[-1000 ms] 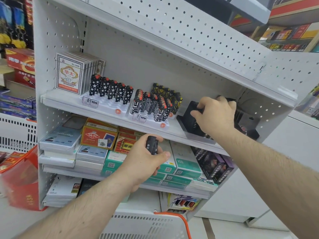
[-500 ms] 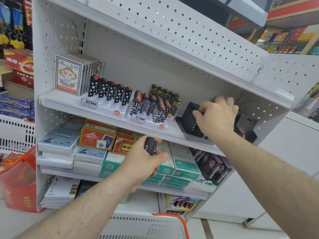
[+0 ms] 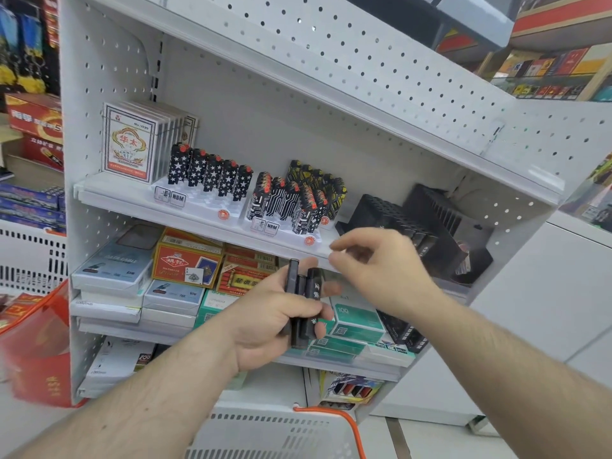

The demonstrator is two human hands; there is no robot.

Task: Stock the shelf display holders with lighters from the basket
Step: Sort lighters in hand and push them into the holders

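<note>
Left hand (image 3: 265, 313) wrapped round a small bunch of black lighters (image 3: 303, 303), held upright. Right hand (image 3: 374, 270) just above and beside them, blurry, thumb and finger near each other with nothing between. Behind it on the white shelf (image 3: 109, 193), a black display holder (image 3: 390, 220). More lighters with stars (image 3: 208, 170) standing in a row. White basket (image 3: 265, 435) with orange handle down below.

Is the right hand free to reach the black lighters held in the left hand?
Probably yes. The right hand hovers empty just above the black lighters, whose tops stick up out of the left hand, with nothing between them.
</note>
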